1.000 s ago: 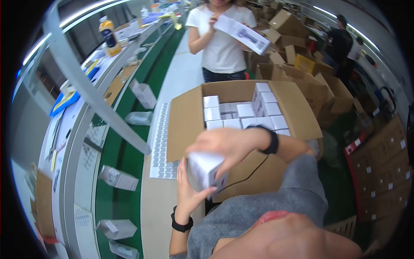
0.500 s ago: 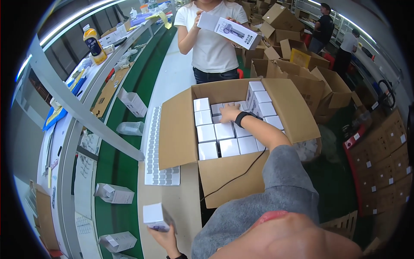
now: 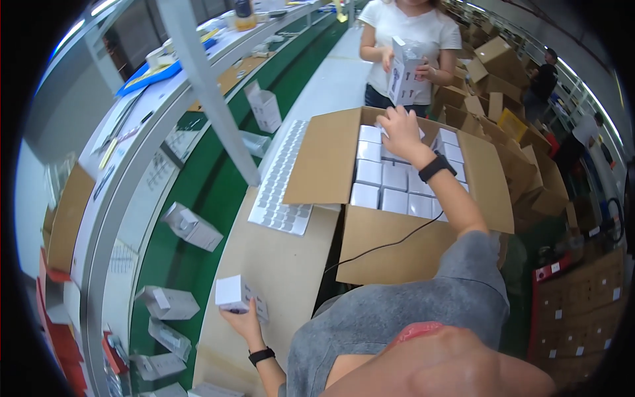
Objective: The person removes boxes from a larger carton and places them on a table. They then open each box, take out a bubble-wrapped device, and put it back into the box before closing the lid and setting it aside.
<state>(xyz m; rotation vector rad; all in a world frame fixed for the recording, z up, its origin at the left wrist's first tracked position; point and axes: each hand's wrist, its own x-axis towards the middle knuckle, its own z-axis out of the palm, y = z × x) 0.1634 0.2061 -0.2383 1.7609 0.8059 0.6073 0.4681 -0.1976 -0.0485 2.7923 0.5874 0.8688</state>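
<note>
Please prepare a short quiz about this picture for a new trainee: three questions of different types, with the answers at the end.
1. Multiple choice. What does the person's left hand hold?
A) a bottle
B) a white box
C) a blue tray

2. True or false: a black cable lies across the near flap of the large carton.

3. Short answer. Over which part of the large carton is the person's right hand, near or far?

Key: 1. B. 2. True. 3. Far.
</note>
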